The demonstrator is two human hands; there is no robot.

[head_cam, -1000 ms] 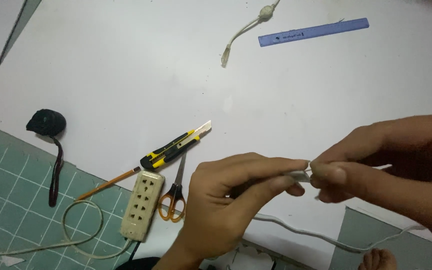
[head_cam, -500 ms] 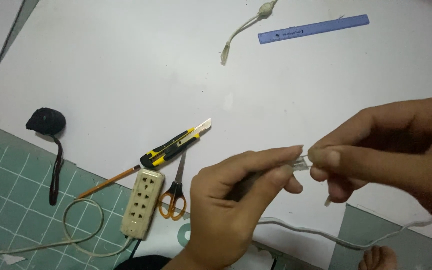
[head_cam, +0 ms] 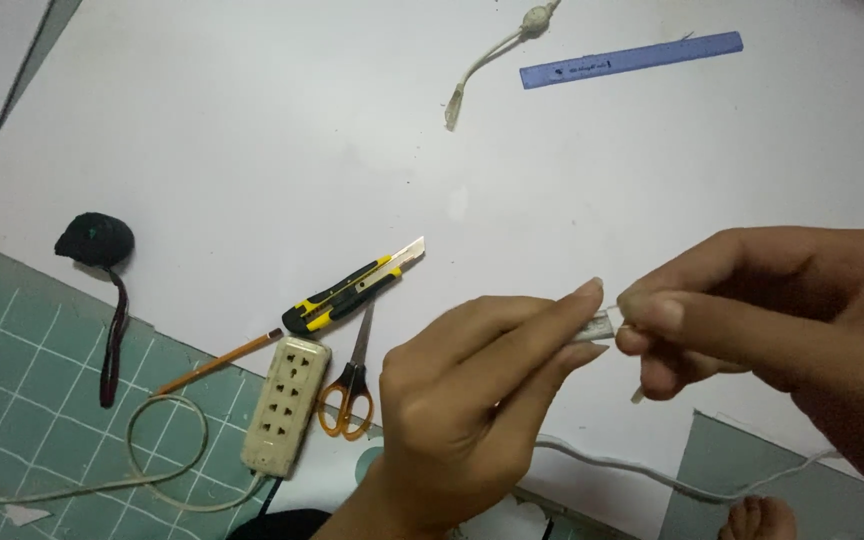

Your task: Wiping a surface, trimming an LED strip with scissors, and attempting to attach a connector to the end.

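Note:
My left hand (head_cam: 472, 390) pinches the end of a white flat cable (head_cam: 597, 325) between thumb and fingers. My right hand (head_cam: 782, 320) grips the tip of the same cable end, right against the left hand's fingertips, and a thin strand sticks down below its fingers. The rest of the white cable (head_cam: 632, 468) trails across the surface under both hands toward the lower right.
On the white sheet (head_cam: 252, 150) lie a yellow-black utility knife (head_cam: 352, 288), orange-handled scissors (head_cam: 350, 385), a pencil (head_cam: 217, 362), a cream power strip (head_cam: 287, 405) with cord, a black plug (head_cam: 95, 240), a blue ruler (head_cam: 632, 60), and a short grey cable piece (head_cam: 497, 50). A green cutting mat (head_cam: 22, 400) lies at the left.
My right hand has shifted slightly right and down, drawing away from the left hand's fingers at the cable end. Objects on the sheet have not moved.

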